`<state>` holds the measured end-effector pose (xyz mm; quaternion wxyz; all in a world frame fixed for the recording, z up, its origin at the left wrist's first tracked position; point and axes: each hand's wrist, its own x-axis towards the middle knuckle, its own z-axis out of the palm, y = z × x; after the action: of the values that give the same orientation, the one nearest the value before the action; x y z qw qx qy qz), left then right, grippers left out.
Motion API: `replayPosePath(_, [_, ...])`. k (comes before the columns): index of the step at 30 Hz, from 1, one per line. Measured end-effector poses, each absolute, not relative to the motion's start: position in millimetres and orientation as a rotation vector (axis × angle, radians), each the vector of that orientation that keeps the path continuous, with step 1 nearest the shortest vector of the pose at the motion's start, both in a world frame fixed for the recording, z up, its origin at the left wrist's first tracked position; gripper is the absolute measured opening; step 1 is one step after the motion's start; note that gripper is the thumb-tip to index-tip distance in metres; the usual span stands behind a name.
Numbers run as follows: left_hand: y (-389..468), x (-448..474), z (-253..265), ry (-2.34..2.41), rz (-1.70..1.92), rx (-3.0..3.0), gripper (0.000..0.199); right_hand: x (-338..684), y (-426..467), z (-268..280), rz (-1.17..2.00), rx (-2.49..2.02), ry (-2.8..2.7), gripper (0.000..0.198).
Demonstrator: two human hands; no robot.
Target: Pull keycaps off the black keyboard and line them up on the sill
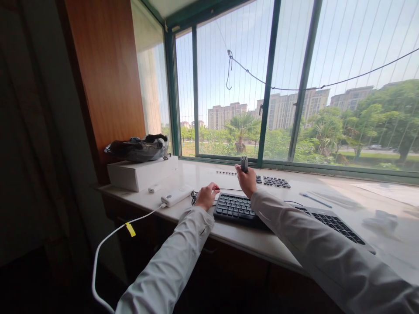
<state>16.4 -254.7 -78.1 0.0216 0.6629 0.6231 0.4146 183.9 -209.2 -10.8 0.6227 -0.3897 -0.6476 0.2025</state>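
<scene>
A black keyboard lies near the front edge of the white counter, partly covered by my right forearm. Keycaps sit on its left part; the right part shows a dark grid without visible caps. My right hand is raised above the keyboard's back edge, closed around a dark grey, block-shaped tool held upright; its exact kind is unclear. My left hand is by the keyboard's left end with curled fingers, the tips near a thin black cable. Whatever they may pinch is too small to make out.
Loose keycaps lie in rows behind the keyboard. A blue pen-like stick and crumpled clear plastic are on the right. Leftward are a white power strip with its cord and a white box bearing a dark bag.
</scene>
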Motion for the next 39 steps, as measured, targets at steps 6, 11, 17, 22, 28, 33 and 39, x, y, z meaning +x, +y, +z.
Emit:
replayPosePath(6, [-257.3, 17.7, -76.3, 1.970, 1.343, 2.077, 0.019, 274.6, -224.6, -2.3, -0.053, -0.926, -1.759, 0.049])
replayPosePath(11, [-261.7, 18.9, -72.6, 1.958, 1.320, 2.108, 0.024, 340.5, -236.4, -14.4, -0.432, -1.021, -2.123, 0.023])
replayPosePath(17, [-259.4, 17.8, -75.2, 1.963, 1.384, 2.186, 0.023, 380.1, -241.9, -42.0, -0.565, -1.022, -2.206, 0.025])
replayPosePath(22, [-258.0, 19.3, -76.8, 1.903, 1.315, 2.335, 0.024, 383.8, -242.9, -45.6, -0.483, -1.226, -2.107, 0.019])
replayPosePath(28, [-262.5, 24.3, -74.2, 1.904, 1.289, 2.472, 0.021, 380.5, -249.9, -42.9, -0.442, -1.220, -2.231, 0.020])
replayPosePath(33, [-262.4, 25.2, -74.6, 1.918, 1.372, 2.543, 0.020, 377.8, -252.8, -44.6, -0.387, -1.259, -2.260, 0.016])
replayPosePath(39, [-257.1, 21.1, -77.2, 1.946, 1.413, 2.524, 0.021, 377.0, -245.3, -50.5, -0.206, -1.167, -2.113, 0.019])
